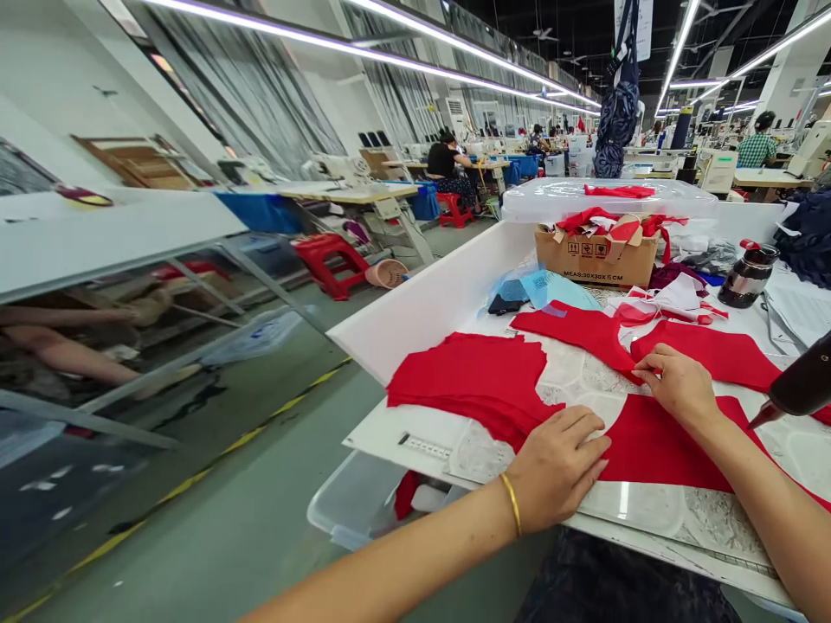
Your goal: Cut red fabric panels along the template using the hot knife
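Note:
Flat red fabric pieces lie on the white table. My left hand (pixel 559 467), with a gold bangle at the wrist, rests with fingers spread between a stack of red pieces (pixel 471 381) and another red piece (pixel 662 446). Its fingertips touch the edges of both. My right hand (pixel 675 381) pinches the lower tip of a long red piece (pixel 577 333) between thumb and forefinger. Beyond that hand lies one more red piece (pixel 714 350). The dark nozzle-like tool (pixel 805 381) juts in from the right edge, above the cloth.
A cardboard box (pixel 597 255) of red and white scraps stands at the table's back, before a clear plastic lid (pixel 610 201). A dark bottle (pixel 749 275) is at the right. Below the table's left edge is a plastic bin (pixel 357 497). People sit at machines farther off.

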Motion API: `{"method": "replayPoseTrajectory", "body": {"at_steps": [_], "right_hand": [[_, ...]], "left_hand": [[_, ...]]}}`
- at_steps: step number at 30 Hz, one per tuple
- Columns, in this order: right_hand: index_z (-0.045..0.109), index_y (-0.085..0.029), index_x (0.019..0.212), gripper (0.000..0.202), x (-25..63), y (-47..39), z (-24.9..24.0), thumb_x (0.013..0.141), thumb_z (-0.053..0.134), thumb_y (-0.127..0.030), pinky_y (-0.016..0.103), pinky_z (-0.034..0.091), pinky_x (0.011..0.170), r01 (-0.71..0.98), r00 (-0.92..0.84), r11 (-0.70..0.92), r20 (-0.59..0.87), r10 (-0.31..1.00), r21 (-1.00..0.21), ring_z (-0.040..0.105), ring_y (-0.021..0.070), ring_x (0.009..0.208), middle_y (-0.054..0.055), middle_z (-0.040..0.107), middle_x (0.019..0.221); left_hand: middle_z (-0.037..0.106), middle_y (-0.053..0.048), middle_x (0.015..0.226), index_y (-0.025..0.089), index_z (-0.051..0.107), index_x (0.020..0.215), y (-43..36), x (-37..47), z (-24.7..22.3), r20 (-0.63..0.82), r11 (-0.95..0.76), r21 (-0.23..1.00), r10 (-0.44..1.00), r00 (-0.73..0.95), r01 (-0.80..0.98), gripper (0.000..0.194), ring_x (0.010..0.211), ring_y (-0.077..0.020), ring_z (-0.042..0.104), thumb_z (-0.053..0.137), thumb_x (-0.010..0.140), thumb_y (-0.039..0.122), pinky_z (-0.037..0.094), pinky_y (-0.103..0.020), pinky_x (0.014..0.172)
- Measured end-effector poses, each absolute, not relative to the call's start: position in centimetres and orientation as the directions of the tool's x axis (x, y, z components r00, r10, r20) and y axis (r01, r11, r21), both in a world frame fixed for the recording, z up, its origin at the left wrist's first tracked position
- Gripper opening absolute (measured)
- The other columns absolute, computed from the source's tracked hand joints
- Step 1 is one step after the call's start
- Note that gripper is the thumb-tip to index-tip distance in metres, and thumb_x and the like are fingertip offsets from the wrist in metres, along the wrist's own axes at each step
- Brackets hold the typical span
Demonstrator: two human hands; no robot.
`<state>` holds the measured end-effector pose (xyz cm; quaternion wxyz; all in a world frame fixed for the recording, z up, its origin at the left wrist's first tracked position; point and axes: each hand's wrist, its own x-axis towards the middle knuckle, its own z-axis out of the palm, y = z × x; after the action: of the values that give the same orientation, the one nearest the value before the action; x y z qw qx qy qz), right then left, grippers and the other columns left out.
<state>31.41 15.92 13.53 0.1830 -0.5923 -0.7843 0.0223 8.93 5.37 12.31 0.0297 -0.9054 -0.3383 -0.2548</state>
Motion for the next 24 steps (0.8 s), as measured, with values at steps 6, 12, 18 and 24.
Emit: {"method": "replayPoseTrajectory", "body": {"at_steps": [6, 12, 18, 24], "right_hand": [[0.079, -0.024, 0.083, 0.023, 32.0, 15.9, 13.0, 0.093, 0.06, -0.031, 0.025, 0.031, 0.05, 0.884, -0.225, 0.35, 0.375, 0.899, -0.309, 0.059, 0.0136, 0.062, 0.003, 0.07, 0.086], [0.079, -0.023, 0.086, 0.024, 32.5, 15.2, 13.4, 0.094, 0.057, -0.03, 0.025, 0.031, 0.051, 0.857, -0.201, 0.365, 0.416, 0.887, -0.364, 0.058, 0.0135, 0.064, 0.003, 0.07, 0.087], [0.078, -0.023, 0.089, 0.024, 32.5, 14.8, 13.8, 0.097, 0.057, -0.03, 0.025, 0.031, 0.054, 0.862, -0.174, 0.345, 0.422, 0.89, -0.372, 0.058, 0.0141, 0.065, 0.003, 0.07, 0.088], [0.075, -0.021, 0.088, 0.023, 32.7, 13.2, 14.4, 0.098, 0.055, -0.027, 0.028, 0.028, 0.053, 0.878, -0.204, 0.356, 0.424, 0.883, -0.319, 0.055, 0.0129, 0.06, 0.004, 0.069, 0.09]], "left_hand": [[0.071, -0.006, 0.095, 0.018, 0.073, 0.097, 9.9, 9.2, 13.1, 0.309, -0.709, 0.078, 0.685, 0.659, 0.701, 0.009, 0.094, -0.0211, 0.065, 0.065, 0.099, 0.021, 0.056, -0.033, 0.083], [0.071, -0.005, 0.087, 0.018, 0.076, 0.1, 12.9, 9.3, 13.8, 0.258, -0.634, 0.025, 0.751, 0.607, 0.773, 0.007, 0.088, -0.0223, 0.064, 0.072, 0.096, 0.022, 0.052, -0.033, 0.078], [0.068, -0.006, 0.085, 0.017, 0.071, 0.094, 14.4, 11.4, 14.1, 0.285, -0.542, -0.065, 0.795, 0.536, 0.838, 0.016, 0.087, -0.024, 0.061, 0.075, 0.097, 0.032, 0.048, -0.035, 0.078], [0.067, -0.013, 0.103, 0.014, 0.068, 0.109, 16.5, 13.4, 14.3, 0.344, -0.494, -0.187, 0.776, 0.528, 0.849, 0.026, 0.101, -0.0298, 0.059, 0.073, 0.097, 0.037, 0.046, -0.041, 0.083]]}}
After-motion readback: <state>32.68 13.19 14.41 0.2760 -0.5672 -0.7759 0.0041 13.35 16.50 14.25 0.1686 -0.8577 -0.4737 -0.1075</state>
